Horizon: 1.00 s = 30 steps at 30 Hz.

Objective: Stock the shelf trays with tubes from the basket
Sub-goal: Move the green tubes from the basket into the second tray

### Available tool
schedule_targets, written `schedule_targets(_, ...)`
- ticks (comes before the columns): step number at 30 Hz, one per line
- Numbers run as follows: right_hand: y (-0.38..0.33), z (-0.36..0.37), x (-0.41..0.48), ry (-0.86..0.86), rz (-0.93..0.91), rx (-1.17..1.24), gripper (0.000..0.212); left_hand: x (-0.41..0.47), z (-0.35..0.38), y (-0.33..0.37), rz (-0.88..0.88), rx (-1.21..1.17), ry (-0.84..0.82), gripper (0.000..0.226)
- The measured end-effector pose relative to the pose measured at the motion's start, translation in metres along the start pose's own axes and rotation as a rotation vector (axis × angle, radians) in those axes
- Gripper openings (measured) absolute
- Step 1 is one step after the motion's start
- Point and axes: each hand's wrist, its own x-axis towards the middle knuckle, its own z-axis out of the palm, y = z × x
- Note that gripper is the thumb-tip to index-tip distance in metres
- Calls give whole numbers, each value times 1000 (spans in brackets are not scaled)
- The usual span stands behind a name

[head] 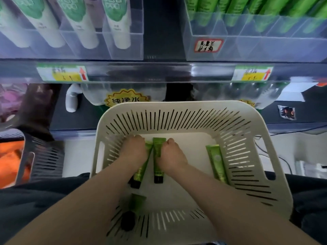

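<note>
Both hands down in cream basket (pixel 177 105) near far wall, left hand (pixel 135 150) curled round first green tube (pixel 139 171), right hand (pixel 171 155) curled round second green tube (pixel 158 166), tube print illegible; yellow starburst sign (pixel 126 99) beyond far rim marked 纯净水; red-bordered tray label (pixel 208 45) handwriting unreadable.

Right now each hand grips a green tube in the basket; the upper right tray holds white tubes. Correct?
No: the head view shows green tubes in the upper right tray. The left hand and right hand each grip a green tube in the basket.
</note>
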Motion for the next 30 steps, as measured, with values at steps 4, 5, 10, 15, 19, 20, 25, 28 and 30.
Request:
schedule_targets(4, -2, 15, 18, 8, 60, 2, 41, 13, 8, 7, -81, -38, -10, 28)
schedule_targets(5, -3, 18, 21, 11, 78, 5, 44, 14, 10, 9, -86, -35, -2, 28)
schedule_targets(10, -2, 25, 27, 85, 81, 38, 42, 18, 19, 13, -107, -75, 70, 22)
schedule_targets(15, 2, 24, 25, 91, 59, 124, 37, 18, 20, 17, -84, -154, 69, 26)
schedule_targets(19, 8, 18, 23, 91, 86, 214, 35, 15, 19, 17, -81, -187, 70, 19)
schedule_targets(20, 10, 16, 23, 78, 103, 246, 32, 14, 18, 17, -80, -198, 65, 18)
schedule_targets(25, 20, 11, 22, 39, 180, 368, 6, 8, 12, 15, -67, -256, 16, 14)
schedule_targets(28, 25, 5, 19, 30, 215, 471, 11, 4, 8, 12, -48, -276, -25, 14)
schedule_targets(30, 29, -2, 15, 25, 237, 542, 14, 0, 4, 11, -33, -283, -32, 12)
